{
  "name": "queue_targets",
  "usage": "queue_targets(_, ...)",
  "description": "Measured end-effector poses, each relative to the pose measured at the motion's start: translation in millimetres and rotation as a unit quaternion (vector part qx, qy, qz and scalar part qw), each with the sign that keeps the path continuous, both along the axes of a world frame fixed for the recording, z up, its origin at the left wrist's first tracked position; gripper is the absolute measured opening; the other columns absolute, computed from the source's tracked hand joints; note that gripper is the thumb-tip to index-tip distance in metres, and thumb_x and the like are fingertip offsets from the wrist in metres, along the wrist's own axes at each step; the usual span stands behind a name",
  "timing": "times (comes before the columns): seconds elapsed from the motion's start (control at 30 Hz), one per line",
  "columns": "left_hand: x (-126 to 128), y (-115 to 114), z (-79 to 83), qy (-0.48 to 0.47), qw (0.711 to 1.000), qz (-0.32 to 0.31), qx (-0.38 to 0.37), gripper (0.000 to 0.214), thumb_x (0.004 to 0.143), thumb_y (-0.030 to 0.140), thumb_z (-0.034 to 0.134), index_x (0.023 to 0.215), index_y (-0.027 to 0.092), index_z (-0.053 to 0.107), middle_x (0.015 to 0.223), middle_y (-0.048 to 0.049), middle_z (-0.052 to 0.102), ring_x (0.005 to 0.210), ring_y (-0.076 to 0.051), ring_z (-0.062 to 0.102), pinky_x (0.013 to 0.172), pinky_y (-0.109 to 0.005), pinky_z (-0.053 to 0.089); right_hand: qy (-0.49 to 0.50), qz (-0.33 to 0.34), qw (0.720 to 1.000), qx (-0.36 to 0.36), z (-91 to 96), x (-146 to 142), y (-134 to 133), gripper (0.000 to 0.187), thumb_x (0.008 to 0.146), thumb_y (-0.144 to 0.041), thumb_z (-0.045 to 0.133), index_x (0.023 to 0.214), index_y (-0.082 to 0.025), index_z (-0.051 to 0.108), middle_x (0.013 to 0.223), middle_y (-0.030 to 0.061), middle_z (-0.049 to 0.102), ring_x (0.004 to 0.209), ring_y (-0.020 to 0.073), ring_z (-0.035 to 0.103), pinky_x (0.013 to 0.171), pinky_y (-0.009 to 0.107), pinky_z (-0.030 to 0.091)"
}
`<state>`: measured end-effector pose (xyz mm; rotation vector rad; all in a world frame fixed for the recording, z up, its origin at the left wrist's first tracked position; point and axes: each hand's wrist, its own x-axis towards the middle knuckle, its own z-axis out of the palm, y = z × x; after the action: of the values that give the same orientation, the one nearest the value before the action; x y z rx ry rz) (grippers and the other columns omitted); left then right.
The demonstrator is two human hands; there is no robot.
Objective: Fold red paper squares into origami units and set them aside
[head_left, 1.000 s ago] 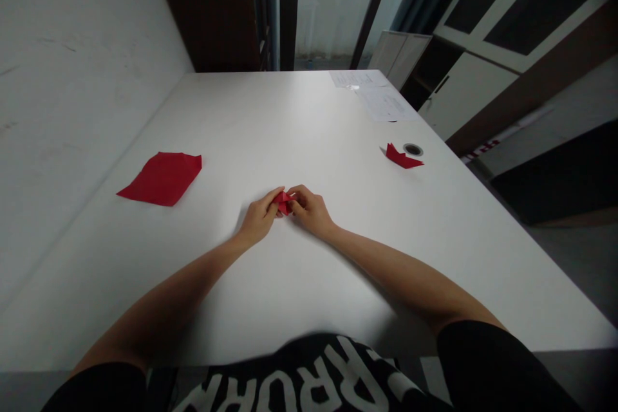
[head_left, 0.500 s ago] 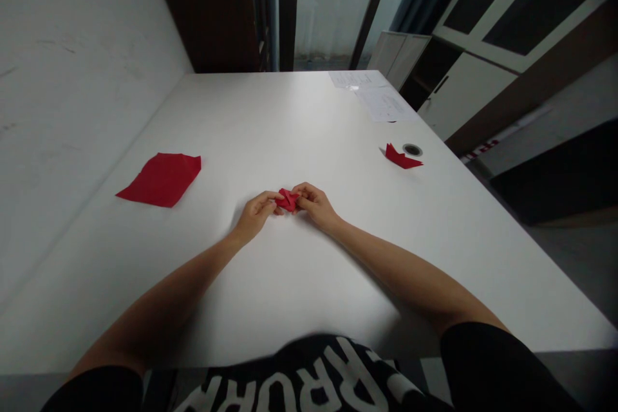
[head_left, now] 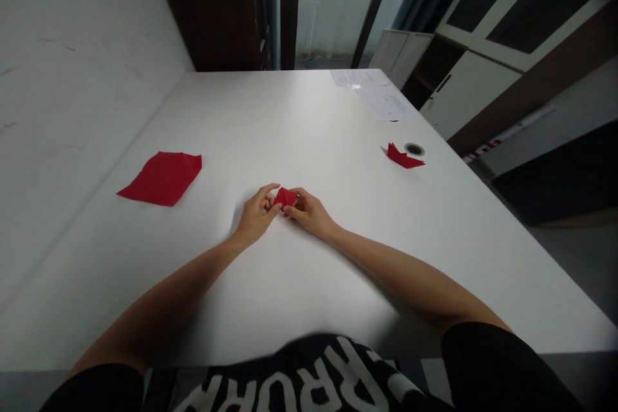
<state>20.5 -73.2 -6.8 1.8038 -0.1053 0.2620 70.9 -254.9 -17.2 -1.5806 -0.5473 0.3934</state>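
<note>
Pinching red ppr (head_left: 286,197), R hand (head_left: 311,212), L hand (head_left: 255,214) touching

The left hand (head_left: 252,217) and right hand (head_left: 313,214) partly cover the lower edge of the paper (head_left: 285,197); its underside is hidden. Left-finger contact behind it is indeterminable. Print on the sheets (head_left: 383,103) is illegibly small. The frame cuts off the shirt (head_left: 299,351) and cabinet (head_left: 470,84).
</note>
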Motion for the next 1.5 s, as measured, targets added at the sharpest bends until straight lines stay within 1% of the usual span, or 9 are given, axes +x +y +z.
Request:
queue_targets(0.13, 0, 1, -5.8, 0.007, 1.000, 0.001, 0.004, 0.034, 0.087, 0.027, 0.066, 0.121, 0.022, 0.063, 0.076, 0.0038, 0.055, 0.062, -0.009, 0.049, 0.060, -0.021, 0.041, -0.015, -0.006, 1.000, -0.011, 3.9, -4, -1, 0.027, 0.093, -0.038, 0.060, 0.109, -0.017, 0.059, 0.079, 0.0029, 0.071, 0.069, 0.0147, 0.065, 0.065, 0.027, 0.051)
queue_targets(0.27, 5, 7, -10.3, 0.017, 1.000, 0.001, 0.003, 0.020, 0.093, 0.034, 0.058, 0.099, 0.018, 0.069, 0.073, 0.0015, 0.060, 0.060, -0.010, 0.052, 0.056, -0.022, 0.042, -0.017, 0.032, 0.999, -0.031, 6.6, -3, -3, 0.023, 0.094, -0.040, 0.058, 0.101, -0.018, 0.060, 0.075, 0.0029, 0.072, 0.064, 0.0141, 0.064, 0.061, 0.026, 0.049)
queue_targets(0.4, 7, 10, -9.3, 0.031, 0.999, -0.001, 0.009, 0.020, 0.090, 0.035, 0.062, 0.084, 0.017, 0.068, 0.072, 0.0011, 0.062, 0.061, -0.010, 0.053, 0.057, -0.022, 0.042, -0.006, 0.059, 0.998, -0.033, 6.5, -3, -3, 0.022, 0.096, -0.041, 0.057, 0.096, -0.019, 0.058, 0.073, 0.0020, 0.072, 0.061, 0.0134, 0.062, 0.059, 0.024, 0.047)
queue_targets(0.6, 3, 8, -8.3, 0.054, 0.998, -0.036, -0.007, 0.022, 0.091, 0.038, 0.062, 0.083, 0.017, 0.065, 0.073, 0.0005, 0.065, 0.065, -0.012, 0.059, 0.062, -0.024, 0.046, 0.026, 0.112, 0.992, -0.041, 4.9, -5, -2, 0.021, 0.096, -0.039, 0.057, 0.092, -0.019, 0.056, 0.073, 0.0014, 0.070, 0.062, 0.0128, 0.063, 0.058, 0.023, 0.047)
queue_targets(0.8, 5, 10, -6.7, 0.015, 1.000, 0.015, 0.000, 0.027, 0.090, 0.037, 0.062, 0.071, 0.018, 0.058, 0.065, 0.0035, 0.054, 0.061, -0.010, 0.049, 0.059, -0.022, 0.039, 0.008, 0.076, 0.997, -0.023, 9.1, -7, 1, 0.021, 0.091, -0.037, 0.064, 0.100, -0.020, 0.054, 0.066, -0.0041, 0.064, 0.060, 0.0120, 0.059, 0.059, 0.024, 0.045)
queue_targets(0.93, 6, 8, -6.4, 0.024, 0.998, 0.022, -0.044, 0.022, 0.088, 0.036, 0.064, 0.075, 0.018, 0.059, 0.069, 0.0030, 0.058, 0.065, -0.011, 0.053, 0.063, -0.023, 0.042, 0.009, 0.077, 0.996, -0.038, 11.0, -7, 2, 0.023, 0.085, -0.036, 0.069, 0.093, -0.020, 0.054, 0.064, -0.0056, 0.059, 0.058, 0.0113, 0.053, 0.057, 0.024, 0.042)
queue_targets(1.1, 5, 5, -5.5, 0.036, 0.995, 0.011, -0.090, 0.021, 0.085, 0.038, 0.068, 0.083, 0.018, 0.062, 0.076, 0.0008, 0.064, 0.070, -0.013, 0.059, 0.068, -0.025, 0.047, 0.008, 0.076, 0.995, -0.069, 8.8, -7, 2, 0.026, 0.086, -0.042, 0.065, 0.078, -0.019, 0.055, 0.063, -0.0044, 0.055, 0.057, 0.0100, 0.046, 0.054, 0.023, 0.036)
queue_targets(1.27, 7, 6, -8.7, 0.027, 0.993, 0.016, -0.117, 0.023, 0.083, 0.038, 0.072, 0.082, 0.018, 0.060, 0.075, 0.0016, 0.063, 0.070, -0.012, 0.058, 0.069, -0.025, 0.047, -0.026, 0.067, 0.994, -0.081, 6.7, -10, 3, 0.034, 0.088, -0.043, 0.062, 0.068, -0.019, 0.048, 0.059, -0.0050, 0.050, 0.055, 0.0091, 0.042, 0.053, 0.023, 0.033)
queue_targets(1.5, 6, 5, -5.3, 0.039, 0.994, 0.005, -0.098, 0.026, 0.087, 0.042, 0.067, 0.083, 0.018, 0.061, 0.075, 0.0012, 0.062, 0.069, -0.012, 0.056, 0.067, -0.024, 0.045, -0.046, 0.112, 0.988, -0.100, 11.2, -8, -2, 0.024, 0.091, -0.037, 0.057, 0.076, -0.018, 0.056, 0.061, -0.0038, 0.056, 0.054, 0.0097, 0.046, 0.054, 0.023, 0.034)
